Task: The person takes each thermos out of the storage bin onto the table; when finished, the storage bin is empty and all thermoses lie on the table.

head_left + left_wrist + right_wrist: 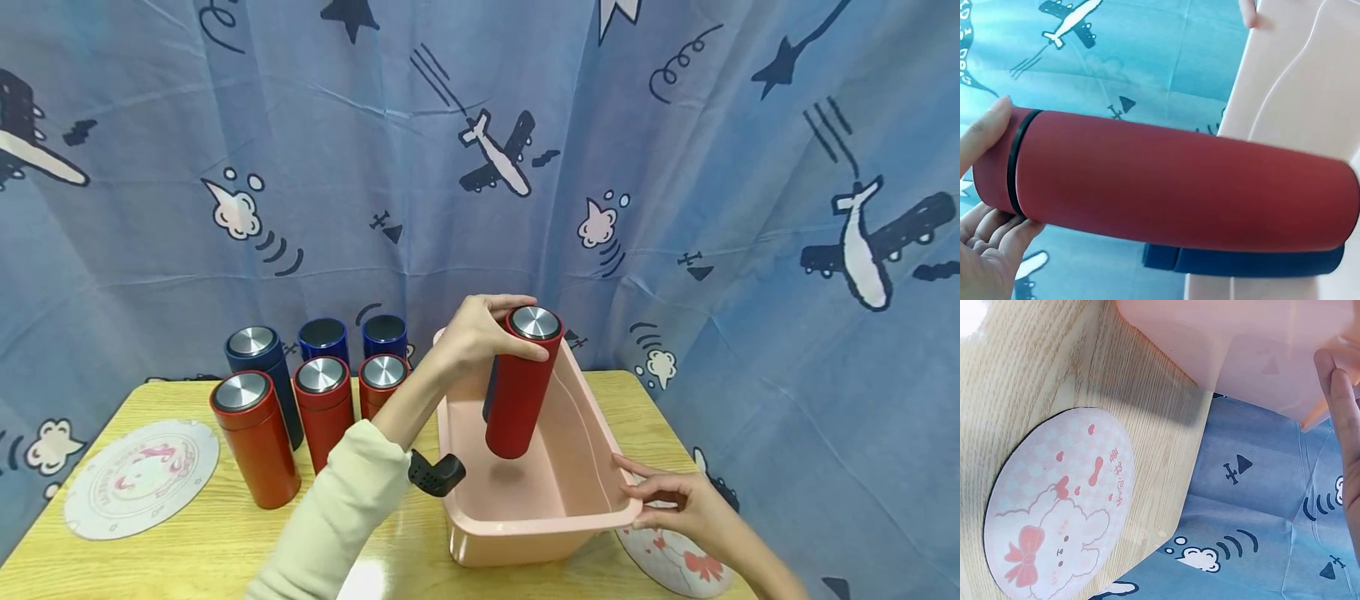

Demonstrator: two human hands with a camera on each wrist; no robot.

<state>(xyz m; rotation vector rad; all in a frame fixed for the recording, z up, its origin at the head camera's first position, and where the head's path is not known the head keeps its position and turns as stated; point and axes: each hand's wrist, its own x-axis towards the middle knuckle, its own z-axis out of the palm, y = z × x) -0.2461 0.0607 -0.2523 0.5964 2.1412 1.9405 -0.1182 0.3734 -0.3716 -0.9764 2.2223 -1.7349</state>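
Note:
My left hand [480, 333] grips a red thermos [523, 392] near its lid and holds it upright, its base within the opening of the pink plastic bin [517, 527]. In the left wrist view, the thumb and fingers lie on opposite sides of the red thermos [1179, 181] around its lid end. Behind it is a dark blue thermos [1260, 261], mostly hidden in the head view, standing inside the bin. My right hand [686, 504] holds the bin's right rim near the front corner, with fingers on the wall and thumb below the rim.
Left of the bin stand three red thermoses, the nearest one [258, 442] at the front. Three blue ones, including a silver-topped thermos [258, 354], stand behind them. A round mat [142, 479] lies at left, a rabbit mat [1060, 506] at right. A patterned curtain [375, 167] hangs behind.

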